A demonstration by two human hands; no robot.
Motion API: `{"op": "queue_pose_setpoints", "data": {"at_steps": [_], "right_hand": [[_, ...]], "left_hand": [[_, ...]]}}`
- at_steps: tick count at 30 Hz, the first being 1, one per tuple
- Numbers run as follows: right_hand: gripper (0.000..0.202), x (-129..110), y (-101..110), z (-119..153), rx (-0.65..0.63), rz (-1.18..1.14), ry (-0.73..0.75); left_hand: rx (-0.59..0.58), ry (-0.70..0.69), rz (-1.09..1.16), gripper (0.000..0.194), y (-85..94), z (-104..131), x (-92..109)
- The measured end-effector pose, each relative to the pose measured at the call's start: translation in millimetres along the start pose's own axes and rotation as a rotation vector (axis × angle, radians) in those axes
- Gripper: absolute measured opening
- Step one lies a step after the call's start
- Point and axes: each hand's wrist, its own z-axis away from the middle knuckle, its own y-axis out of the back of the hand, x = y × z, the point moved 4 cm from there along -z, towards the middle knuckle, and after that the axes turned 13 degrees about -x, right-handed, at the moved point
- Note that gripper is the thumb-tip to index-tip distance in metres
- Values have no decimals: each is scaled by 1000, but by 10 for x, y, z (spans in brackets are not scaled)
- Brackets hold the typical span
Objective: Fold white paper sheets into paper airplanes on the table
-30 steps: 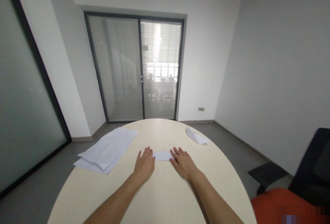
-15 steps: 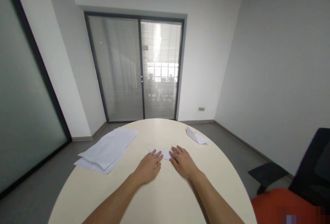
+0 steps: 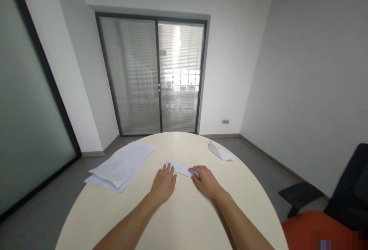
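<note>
A narrow strip of folded white paper (image 3: 181,169) lies on the pale round table between my two hands. My left hand (image 3: 163,183) rests flat at the strip's left end, its fingers stretched out and the fingertips touching the paper. At the other end, my right hand (image 3: 206,181) has its fingers bent, with thumb and fingertips closed on the paper's edge. The tip under those fingers is partly hidden.
Loose white sheets (image 3: 122,165) overlap on the table's left side. Another folded paper piece (image 3: 220,152) stands partly raised near the right rim. Beyond the round table (image 3: 181,219), an orange-seated chair (image 3: 319,225) with a black armrest is at the right.
My left hand has shifted a little left, uncovering more of the strip. The fingers of my right hand have curled in at the paper's right end.
</note>
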Motion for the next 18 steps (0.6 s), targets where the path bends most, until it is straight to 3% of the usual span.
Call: {"op": "queue_pose_setpoints", "data": {"at_steps": [7,18], "right_hand": [[42,42,-13,7,75,-20,-107],[37,79,-15,-25,72,-223,-66]], "left_hand": [[1,1,6,54,-18,26,-11],[-10,22,-13,56,-50,-28,-1]]}}
